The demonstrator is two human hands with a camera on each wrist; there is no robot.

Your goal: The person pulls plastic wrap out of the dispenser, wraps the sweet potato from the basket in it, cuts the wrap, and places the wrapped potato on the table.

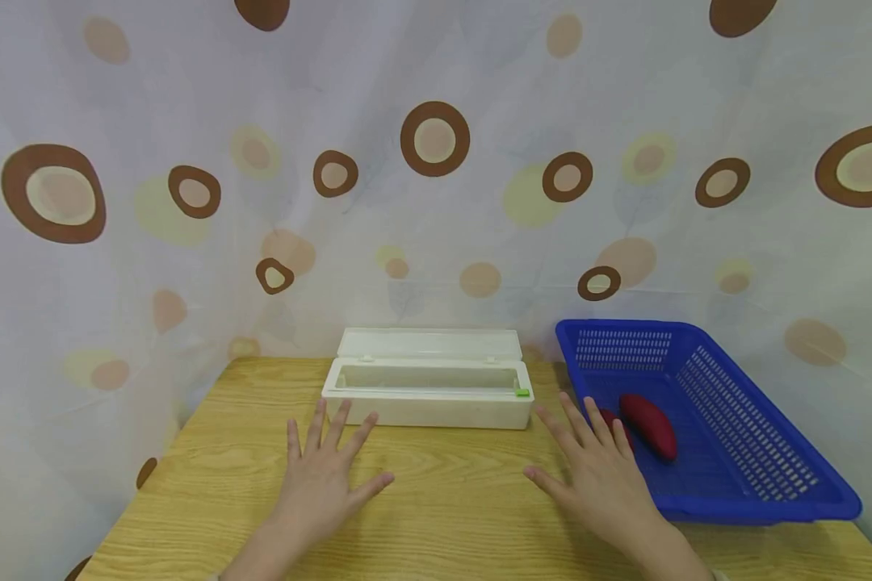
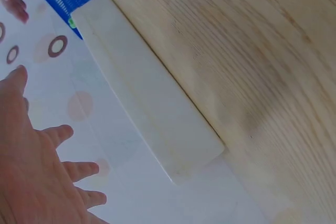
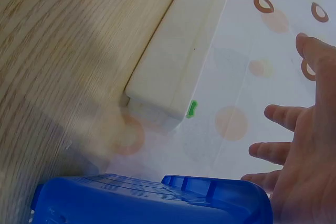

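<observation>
My left hand [image 1: 318, 480] hovers over the table with its fingers spread and holds nothing. Its fingertips overlap the front left end of a long white box [image 1: 429, 410] in the head view. The box looks like a cling film dispenser; its lid [image 1: 429, 343] is raised at the back, and a small green slider [image 1: 522, 393] sits at the right end. My right hand [image 1: 599, 476], also spread and holding nothing, is between the box and a blue plastic basket [image 1: 705, 460]. Inside the basket lies a dark red sweet potato [image 1: 650, 426], with a second red one [image 1: 610, 417] partly hidden behind my right fingers.
A wood-grain table [image 1: 450, 500] carries the box at its back edge and the basket on its right side. Behind it hangs a pale curtain [image 1: 421, 234] with brown and beige ring patterns, close to the box and basket.
</observation>
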